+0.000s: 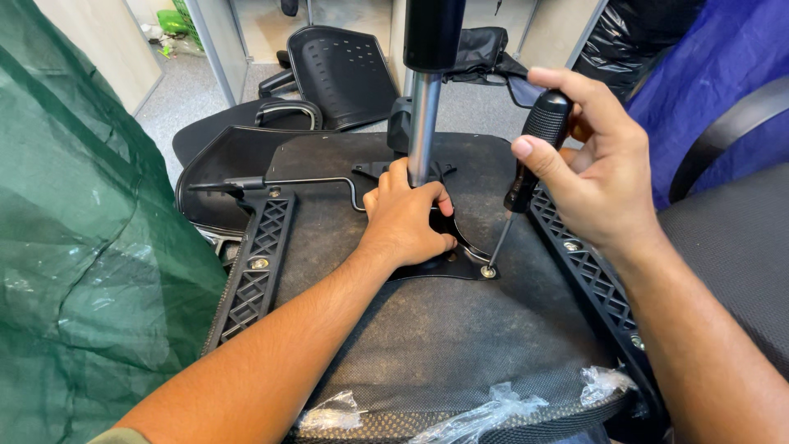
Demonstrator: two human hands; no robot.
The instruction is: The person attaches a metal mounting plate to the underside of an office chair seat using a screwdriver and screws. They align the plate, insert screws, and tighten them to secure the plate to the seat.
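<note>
Gripping, left hand (404, 220): wrapped around the base of the gas lift column (424, 123), fingers closed on it where it meets the black mounting plate (460, 261).
Right hand (593, 168): clamped on the black handle of a screwdriver (526, 168), thumb pressed along the grip.
Screwdriver tip: set on a screw (489, 270) at the plate's near right corner.
Seat underside (427, 329): upturned, dark fabric, carrying the plate at its middle.
Armrest brackets (256, 263): black lattice bars along both sides.
Left edge: green cloth (74, 247).
Behind: a black seat back (345, 70) on the floor.
</note>
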